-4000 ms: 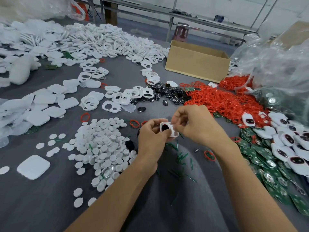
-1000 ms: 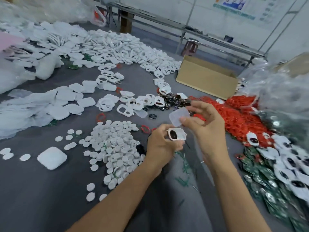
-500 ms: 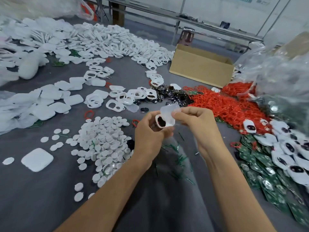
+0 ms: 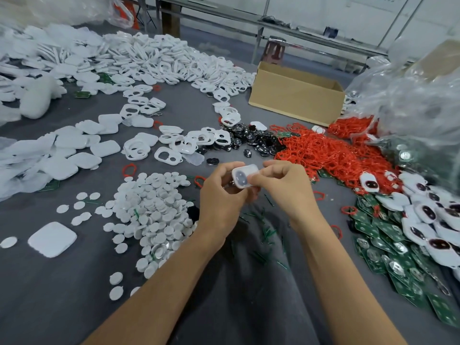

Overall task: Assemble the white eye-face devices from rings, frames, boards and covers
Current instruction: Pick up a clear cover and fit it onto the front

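Workpiece sits between both hands, above the lap; I log the scene left to right from my remote station. Well left of the fingers lies a heap of white discs [image 4: 154, 215], and beyond it, farther from the fingers, are loose white frames [image 4: 165, 155].

The left hand [image 4: 219, 197] grips the device [image 4: 241, 180] from its left side and beneath, with the fingers curled round it. A translucent cover [image 4: 250, 170] lies over the dark eye-face and touches the body. I cannot tell whether it is seated all round. The right hand [image 4: 286, 192] pinches the right end of cover and device between thumb and forefinger [image 4: 273, 165], and its other fingers are curled under.

The device's long axis runs across, from one hand toward the other, tilted slightly up at the right. Both hands touch it, so neither is nearer. I judge the left to be the holder and the right the pressing hand. The next move, in my judgement, is to squeeze the cover home along that axis.

Right of the fingers lie red rings [image 4: 331, 155], then green boards [image 4: 388, 247] and finished devices [image 4: 428, 212].
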